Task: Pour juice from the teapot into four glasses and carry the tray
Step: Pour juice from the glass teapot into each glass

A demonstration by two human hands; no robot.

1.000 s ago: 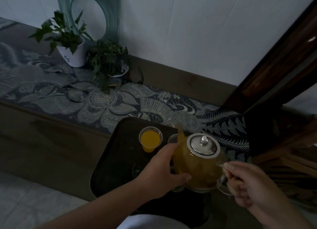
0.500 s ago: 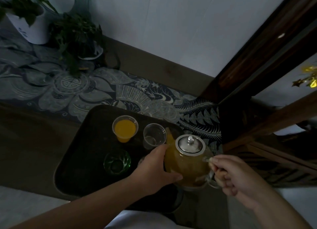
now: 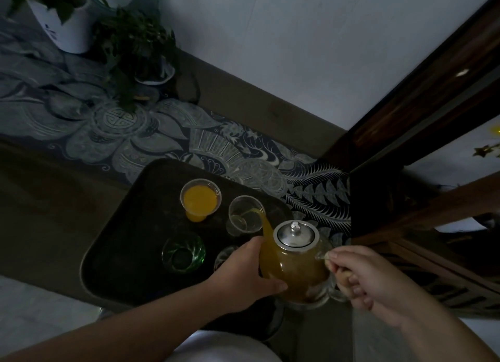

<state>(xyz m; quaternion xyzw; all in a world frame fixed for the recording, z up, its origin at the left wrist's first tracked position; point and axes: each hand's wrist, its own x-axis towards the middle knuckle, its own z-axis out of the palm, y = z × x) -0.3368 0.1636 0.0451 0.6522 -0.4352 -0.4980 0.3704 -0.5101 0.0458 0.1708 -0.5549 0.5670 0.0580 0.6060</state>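
A: While the low surface (image 3: pixel 40 199) is stretching along the white wall under a patterned runner (image 3: pixel 167 134), what is sitting on it?

B: Largest first: a dark tray (image 3: pixel 121 242) is lying at the surface's near edge, toward its right end, overlapping the runner. Two potted plants are standing at the far left, a white pot (image 3: pixel 67 28) against the wall and a darker leafy one (image 3: pixel 140 44) just beside it.

A: And the teapot?

B: The glass teapot (image 3: pixel 295 269), full of orange juice under a metal lid (image 3: pixel 295 233), is hanging tilted over the tray's near right corner. Its spout is pointing at a clear glass (image 3: pixel 244 215) by the tray's far right edge, and a stream is running into it.

A: How is each grip doing?

B: The left hand (image 3: pixel 243 272) is cupping the pot's side, fingers curled partway round the body, thumb underneath. The right hand (image 3: pixel 370 280) is closing its grip on the glass handle, fingers folded around it.

A: The other glasses?

B: A filled glass (image 3: pixel 200 199) is standing just left of the one being filled. A green glass (image 3: pixel 184 252) is sitting nearer, toward the tray's near edge, looking empty. A fourth glass (image 3: pixel 224 254) is peeking out beside the left hand, mostly hidden; I cannot tell its contents.
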